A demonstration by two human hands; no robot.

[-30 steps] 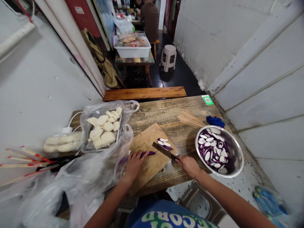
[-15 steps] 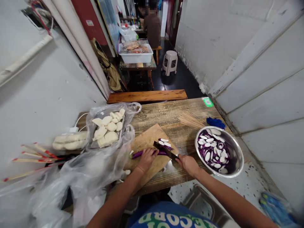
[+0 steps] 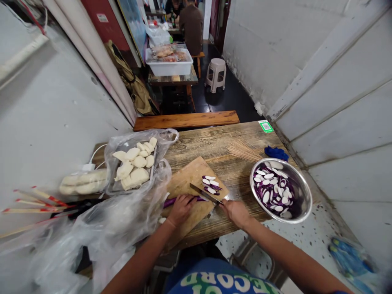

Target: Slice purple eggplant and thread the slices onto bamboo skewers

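Head view: left hand (image 3: pixel 181 208) pins eggplant (image 3: pixel 171 201); right hand (image 3: pixel 234 211) grips knife (image 3: pixel 204 193).

White walls (image 3: pixel 321 53), dark floor (image 3: pixel 228 96), wooden bench (image 3: pixel 186 120), plastic stool (image 3: pixel 216 74)

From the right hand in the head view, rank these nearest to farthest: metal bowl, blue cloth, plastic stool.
From the right hand:
1. Metal bowl, just to its right on the table.
2. Blue cloth, beyond the bowl by the wall.
3. Plastic stool, far off on the floor.

Your blue shirt (image 3: pixel 220 281) showed the upside-down green-and-white letters "CORD", while the green sticker (image 3: pixel 266 126) on the table (image 3: pixel 214 143) was too small to read.
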